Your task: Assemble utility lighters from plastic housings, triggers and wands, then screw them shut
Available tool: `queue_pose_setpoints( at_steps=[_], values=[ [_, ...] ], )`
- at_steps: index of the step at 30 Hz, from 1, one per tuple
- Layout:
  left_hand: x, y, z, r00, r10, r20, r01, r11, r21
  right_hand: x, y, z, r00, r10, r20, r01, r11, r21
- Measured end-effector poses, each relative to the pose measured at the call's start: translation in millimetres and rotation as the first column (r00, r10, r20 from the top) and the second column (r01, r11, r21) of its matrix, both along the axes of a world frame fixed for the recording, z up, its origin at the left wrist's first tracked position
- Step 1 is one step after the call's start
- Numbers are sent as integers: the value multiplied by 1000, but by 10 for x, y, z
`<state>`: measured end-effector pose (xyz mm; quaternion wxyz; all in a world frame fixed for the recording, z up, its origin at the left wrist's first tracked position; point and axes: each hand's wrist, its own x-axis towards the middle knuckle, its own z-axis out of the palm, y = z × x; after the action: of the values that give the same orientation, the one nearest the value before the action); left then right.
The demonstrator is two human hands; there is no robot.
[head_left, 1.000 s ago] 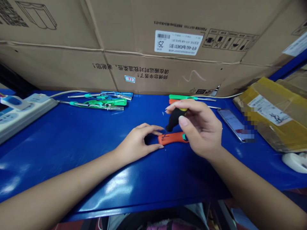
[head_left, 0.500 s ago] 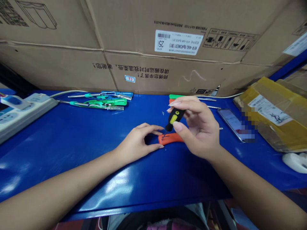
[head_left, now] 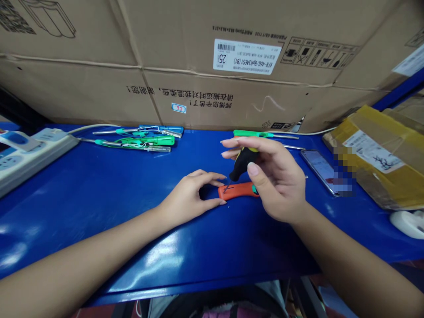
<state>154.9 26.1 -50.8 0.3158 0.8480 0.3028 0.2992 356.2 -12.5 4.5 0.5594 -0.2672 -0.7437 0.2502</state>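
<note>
An orange plastic handle (head_left: 236, 190) with a teal part near its right end lies on the blue table. Thumb and fingers of my left hand (head_left: 194, 194) are closed around its left end. My right hand (head_left: 276, 176) grips a black and yellow screwdriver (head_left: 243, 163), which tilts down to the left. The screwdriver's thin shaft meets the top of the orange handle near its left end. My right hand hides whatever extends beyond the handle's right end.
Several green and blue handled tools (head_left: 149, 140) lie at the back left, beside a white power strip (head_left: 36, 154). Behind my right hand is a green-handled tool (head_left: 248, 133). A phone (head_left: 319, 170) and a taped yellow box (head_left: 380, 159) are at right; a large carton (head_left: 185, 53) stands behind.
My right hand has turned the screwdriver's handle, so the yellow patch has rolled away. Its fingers have shifted slightly, uncovering the teal part. My left hand has stayed in place.
</note>
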Motion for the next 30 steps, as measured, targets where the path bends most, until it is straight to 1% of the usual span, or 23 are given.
queue_pose_setpoints(
  at_steps=[7,9,12,15,19,24,27,28,30],
  values=[
    [1,0,-3,1000,8,-1,-8,1000,-2,-5,-8,24,995,-101,26,101,995,9],
    [-3,0,0,1000,4,0,-4,1000,-3,-4,19,34,990,-138,20,137,989,62],
    [-5,0,7,1000,5,-11,-5,1000,-7,6,82,43,979,-203,8,198,963,185],
    [1,1,10,1000,10,-18,-10,1000,-6,19,132,38,967,-254,13,244,941,235],
    [8,0,9,1000,5,-16,-5,1000,-5,30,127,18,967,-253,32,240,946,220],
    [6,-4,11,1000,9,-4,-9,1000,-10,38,68,26,974,-196,111,189,980,69],
    [3,-1,5,1000,6,-7,-6,1000,5,54,95,68,964,-220,148,204,972,114],
    [3,1,2,1000,4,-10,-4,1000,11,65,117,98,960,-231,157,212,969,129],
    [2,4,-5,1000,0,-12,0,1000,18,95,168,189,956,-212,202,188,973,134]
  ],
)
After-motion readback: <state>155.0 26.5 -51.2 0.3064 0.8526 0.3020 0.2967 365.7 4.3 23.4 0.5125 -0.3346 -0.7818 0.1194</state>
